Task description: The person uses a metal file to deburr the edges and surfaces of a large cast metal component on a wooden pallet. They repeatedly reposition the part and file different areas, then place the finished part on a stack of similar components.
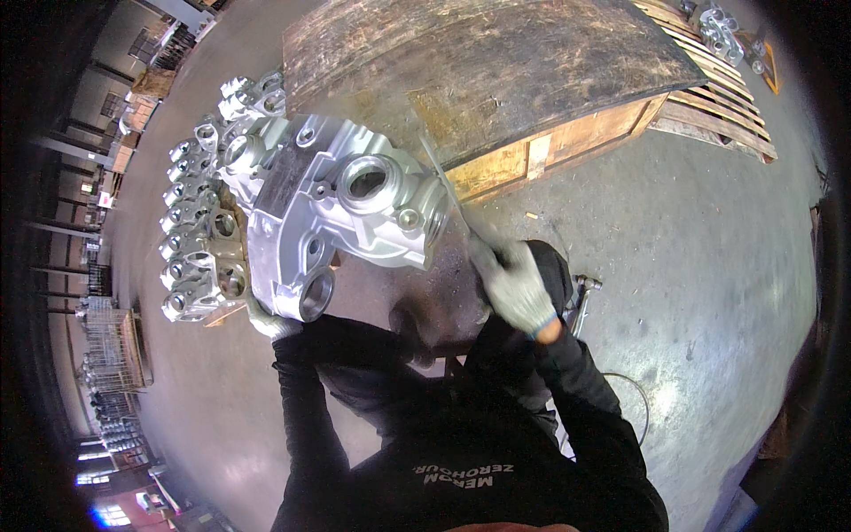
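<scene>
A large silver metal casting (292,213) with round bores is tilted up in front of me. My left hand (266,321), in a white knit glove, grips its lower left corner; most of the fingers are hidden behind the part. My right hand (519,288), gloved the same way, is closed around the lower end of a long thin file (448,182). The blade points up and away, alongside the casting's right edge; whether it touches is unclear, as hand and blade are blurred. Under the casting is a dark, worn surface (443,306) close to my lap.
Several similar castings (191,235) are stacked at the left. A big wooden crate (496,53) with a dark stained top lies ahead, beside a slatted pallet (718,106) at the far right. Right of my arm, a metal tool (582,297) and a hose (643,403) are near the grey floor.
</scene>
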Demonstrator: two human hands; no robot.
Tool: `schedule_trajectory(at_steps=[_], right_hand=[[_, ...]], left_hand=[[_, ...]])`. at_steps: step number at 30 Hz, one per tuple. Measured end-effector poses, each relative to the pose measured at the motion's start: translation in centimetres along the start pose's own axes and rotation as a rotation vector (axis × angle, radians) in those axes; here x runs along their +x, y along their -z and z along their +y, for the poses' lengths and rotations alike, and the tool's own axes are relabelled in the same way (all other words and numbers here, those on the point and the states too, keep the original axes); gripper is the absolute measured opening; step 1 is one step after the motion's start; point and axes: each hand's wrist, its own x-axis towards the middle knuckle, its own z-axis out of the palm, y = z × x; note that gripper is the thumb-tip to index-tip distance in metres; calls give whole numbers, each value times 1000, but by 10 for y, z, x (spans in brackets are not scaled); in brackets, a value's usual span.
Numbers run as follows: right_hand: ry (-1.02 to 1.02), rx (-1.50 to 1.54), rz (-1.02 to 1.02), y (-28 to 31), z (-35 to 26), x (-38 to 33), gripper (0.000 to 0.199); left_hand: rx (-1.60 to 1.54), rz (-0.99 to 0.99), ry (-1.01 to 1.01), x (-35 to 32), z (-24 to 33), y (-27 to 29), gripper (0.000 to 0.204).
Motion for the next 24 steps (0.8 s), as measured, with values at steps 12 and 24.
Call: schedule_trajectory(at_steps=[12, 24], right_hand=[[-348, 273, -26, 14, 2, 4, 45], [364, -526, -67, 79, 16, 16, 40]], left_hand=[[117, -18, -123, 4, -4, 2, 55], [101, -13, -102, 17, -13, 22, 56]])
